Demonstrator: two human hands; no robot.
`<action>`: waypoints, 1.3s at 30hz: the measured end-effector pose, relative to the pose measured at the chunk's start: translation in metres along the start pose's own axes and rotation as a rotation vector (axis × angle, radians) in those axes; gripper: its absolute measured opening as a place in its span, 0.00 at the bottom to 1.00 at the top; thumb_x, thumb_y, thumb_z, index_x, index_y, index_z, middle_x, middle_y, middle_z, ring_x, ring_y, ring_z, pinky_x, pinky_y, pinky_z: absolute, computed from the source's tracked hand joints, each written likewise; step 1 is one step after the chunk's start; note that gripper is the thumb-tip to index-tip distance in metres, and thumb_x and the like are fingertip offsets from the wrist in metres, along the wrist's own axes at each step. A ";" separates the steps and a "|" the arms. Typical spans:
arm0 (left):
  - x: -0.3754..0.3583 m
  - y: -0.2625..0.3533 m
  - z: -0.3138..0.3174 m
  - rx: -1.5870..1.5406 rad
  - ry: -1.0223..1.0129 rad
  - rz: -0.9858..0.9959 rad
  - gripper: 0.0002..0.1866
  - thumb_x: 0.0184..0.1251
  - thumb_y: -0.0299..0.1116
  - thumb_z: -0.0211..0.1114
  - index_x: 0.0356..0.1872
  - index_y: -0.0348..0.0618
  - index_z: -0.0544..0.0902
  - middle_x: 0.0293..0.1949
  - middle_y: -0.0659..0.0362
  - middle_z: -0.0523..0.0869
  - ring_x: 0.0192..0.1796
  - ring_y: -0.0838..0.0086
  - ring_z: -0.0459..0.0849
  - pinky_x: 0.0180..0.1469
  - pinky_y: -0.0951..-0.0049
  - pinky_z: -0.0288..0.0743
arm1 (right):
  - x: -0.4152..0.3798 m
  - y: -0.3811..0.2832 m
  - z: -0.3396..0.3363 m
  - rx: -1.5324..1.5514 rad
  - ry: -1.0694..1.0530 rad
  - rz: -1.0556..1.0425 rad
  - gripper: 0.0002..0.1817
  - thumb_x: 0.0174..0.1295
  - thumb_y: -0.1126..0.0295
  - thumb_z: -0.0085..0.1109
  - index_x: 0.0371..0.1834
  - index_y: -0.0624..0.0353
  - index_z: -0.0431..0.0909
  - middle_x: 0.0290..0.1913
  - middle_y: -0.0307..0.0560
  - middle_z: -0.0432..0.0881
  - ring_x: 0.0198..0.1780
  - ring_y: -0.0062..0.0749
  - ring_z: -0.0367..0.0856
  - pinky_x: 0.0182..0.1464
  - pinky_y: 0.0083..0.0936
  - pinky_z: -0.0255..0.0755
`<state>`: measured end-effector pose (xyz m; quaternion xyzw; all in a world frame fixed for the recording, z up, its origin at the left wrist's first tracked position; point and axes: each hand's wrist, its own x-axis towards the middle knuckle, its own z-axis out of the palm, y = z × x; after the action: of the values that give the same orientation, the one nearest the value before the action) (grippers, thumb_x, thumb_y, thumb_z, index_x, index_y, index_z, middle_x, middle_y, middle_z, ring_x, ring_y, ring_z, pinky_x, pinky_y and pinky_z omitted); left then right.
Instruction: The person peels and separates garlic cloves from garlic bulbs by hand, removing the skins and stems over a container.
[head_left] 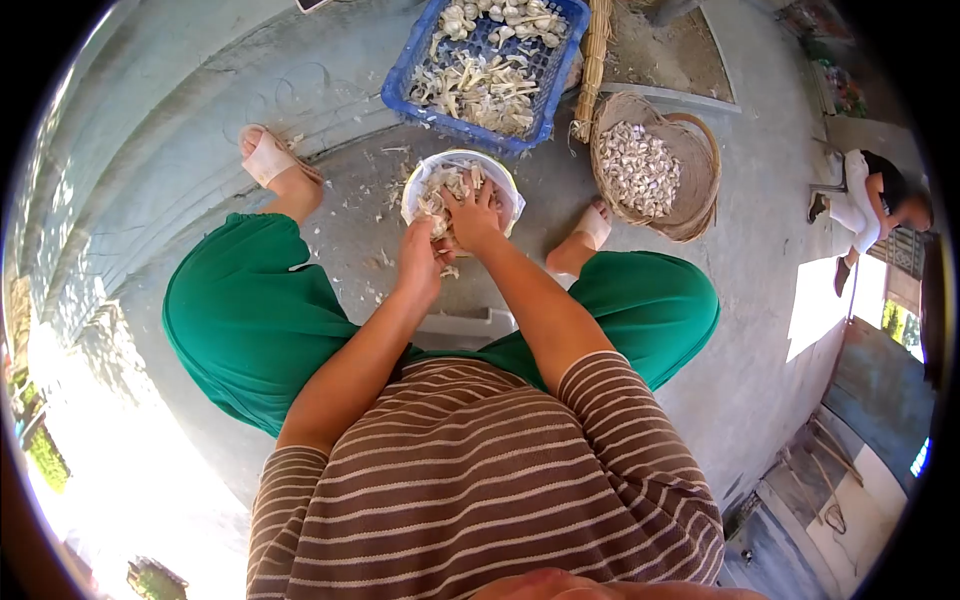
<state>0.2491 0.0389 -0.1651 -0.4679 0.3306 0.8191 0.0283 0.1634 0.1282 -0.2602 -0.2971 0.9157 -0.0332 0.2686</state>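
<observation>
A white bucket (412, 192) with a pale rim stands on the floor between my feet. Papery garlic skins (437, 190) fill the part of it that I can see. My right hand (474, 217) reaches inside with its fingers spread over the skins. Close beside it, at the near left rim, my left hand (422, 256) has its fingers curled together. Whatever may be in those fingers is hidden from this angle.
Beyond the bucket sits a blue plastic crate (552, 92) with garlic bulbs and dry stalks. A wicker basket (697, 168) to the right holds garlic cloves (638, 172). A straw broom (593, 65) lies between them. Another person (868, 195) sits far right.
</observation>
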 end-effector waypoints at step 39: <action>-0.010 0.002 0.000 -0.052 -0.107 0.130 0.17 0.63 0.28 0.62 0.52 0.44 0.71 0.34 0.64 0.77 0.32 0.79 0.76 0.34 0.77 0.72 | -0.007 0.059 -0.017 1.006 0.399 0.082 0.23 0.55 0.68 0.58 0.57 0.56 0.73 0.52 0.54 0.77 0.53 0.46 0.77 0.52 0.34 0.71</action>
<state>0.2536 0.0398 -0.1561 -0.4017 0.3371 0.8512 -0.0196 0.1289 0.1794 -0.2556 -0.0837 0.8308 -0.5128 0.1996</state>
